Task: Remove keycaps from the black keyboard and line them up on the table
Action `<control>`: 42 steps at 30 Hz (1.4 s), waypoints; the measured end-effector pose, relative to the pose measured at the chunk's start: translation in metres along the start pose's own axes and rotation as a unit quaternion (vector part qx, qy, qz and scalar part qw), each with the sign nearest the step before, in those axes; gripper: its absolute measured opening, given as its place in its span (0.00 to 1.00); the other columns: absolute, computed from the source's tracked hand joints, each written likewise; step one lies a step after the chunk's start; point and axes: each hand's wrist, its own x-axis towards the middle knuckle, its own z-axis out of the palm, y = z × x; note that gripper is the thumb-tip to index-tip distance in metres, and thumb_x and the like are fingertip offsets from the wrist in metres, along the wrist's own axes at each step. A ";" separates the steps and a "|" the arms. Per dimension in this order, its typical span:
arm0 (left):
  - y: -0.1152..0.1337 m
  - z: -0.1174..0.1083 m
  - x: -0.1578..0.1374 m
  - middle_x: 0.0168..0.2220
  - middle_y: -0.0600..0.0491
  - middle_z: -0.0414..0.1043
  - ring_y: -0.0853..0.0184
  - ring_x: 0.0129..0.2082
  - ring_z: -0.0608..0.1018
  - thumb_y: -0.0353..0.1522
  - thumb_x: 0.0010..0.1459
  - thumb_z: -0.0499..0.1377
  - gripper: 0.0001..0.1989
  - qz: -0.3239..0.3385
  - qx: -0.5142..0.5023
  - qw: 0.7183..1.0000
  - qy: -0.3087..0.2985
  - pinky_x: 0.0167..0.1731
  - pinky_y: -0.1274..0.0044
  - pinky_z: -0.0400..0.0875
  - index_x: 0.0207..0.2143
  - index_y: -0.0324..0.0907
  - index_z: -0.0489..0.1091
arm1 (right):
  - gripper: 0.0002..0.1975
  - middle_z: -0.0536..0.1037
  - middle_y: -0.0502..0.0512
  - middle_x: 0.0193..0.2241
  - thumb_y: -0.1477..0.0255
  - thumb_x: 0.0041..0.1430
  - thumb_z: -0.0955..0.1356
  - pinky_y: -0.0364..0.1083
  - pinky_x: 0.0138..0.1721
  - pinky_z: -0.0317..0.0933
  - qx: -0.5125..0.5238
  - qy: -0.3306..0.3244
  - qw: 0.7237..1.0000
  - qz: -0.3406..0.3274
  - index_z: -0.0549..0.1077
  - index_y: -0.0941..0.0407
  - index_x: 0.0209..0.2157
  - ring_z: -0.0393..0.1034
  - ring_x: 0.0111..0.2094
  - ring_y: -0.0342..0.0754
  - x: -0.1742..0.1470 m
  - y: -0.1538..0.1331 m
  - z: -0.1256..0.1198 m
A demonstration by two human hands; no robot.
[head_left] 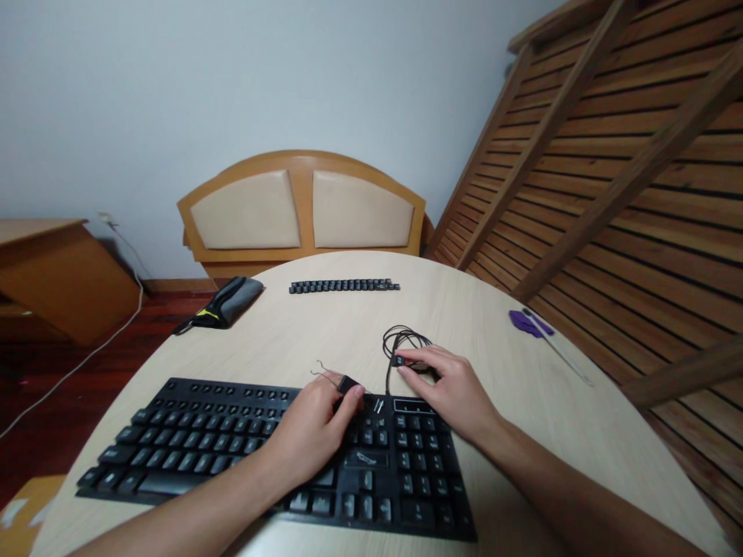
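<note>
A black keyboard (pixel 191 441) lies on the table in front of me, with bare switches showing in its top rows at the left. My left hand (pixel 313 425) rests over its upper middle, closed around a wire keycap puller (pixel 348 384) whose thin wires point up and to the left. Between the thumb and fingers of my right hand (pixel 456 387) is a small black keycap (pixel 398 360), held just beyond the keyboard's top edge. Right behind it lies the coiled black cable (pixel 400 334). Farther back, loose keycaps (pixel 345 285) are lined up in two rows.
A dark grey and black pouch (pixel 232 302) sits at the table's left edge. On the right are a purple cloth (pixel 525 323) and a thin stick-like brush (pixel 560 352). A slatted wooden frame (pixel 597 170) leans along the right side, and a padded headboard (pixel 302 209) stands behind the table.
</note>
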 end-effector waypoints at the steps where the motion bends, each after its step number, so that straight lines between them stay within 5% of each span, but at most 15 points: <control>1: 0.000 0.000 0.000 0.29 0.48 0.72 0.62 0.33 0.72 0.38 0.67 0.46 0.20 -0.001 0.003 1.000 -0.001 0.36 0.70 0.65 0.27 0.41 0.69 | 0.10 0.81 0.53 0.39 0.71 0.58 0.69 0.49 0.44 0.68 -0.005 0.008 1.000 0.009 0.78 0.53 0.43 0.75 0.40 0.50 0.002 0.002 -0.002; 18: 0.003 -0.001 0.000 0.30 0.48 0.71 0.62 0.31 0.73 0.38 0.67 0.45 0.20 0.003 0.023 1.000 -0.006 0.35 0.70 0.67 0.27 0.40 0.68 | 0.13 0.82 0.56 0.38 0.65 0.57 0.69 0.46 0.41 0.64 -0.208 0.014 0.969 0.132 0.80 0.53 0.43 0.75 0.39 0.52 0.112 0.111 -0.009; 42: 0.004 -0.001 0.000 0.29 0.47 0.70 0.62 0.31 0.72 0.37 0.67 0.45 0.19 -0.009 -0.008 1.000 -0.007 0.34 0.69 0.65 0.28 0.41 0.68 | 0.14 0.73 0.58 0.48 0.67 0.65 0.66 0.53 0.44 0.68 -0.198 -0.036 0.965 0.167 0.70 0.57 0.50 0.71 0.44 0.50 0.149 0.156 0.011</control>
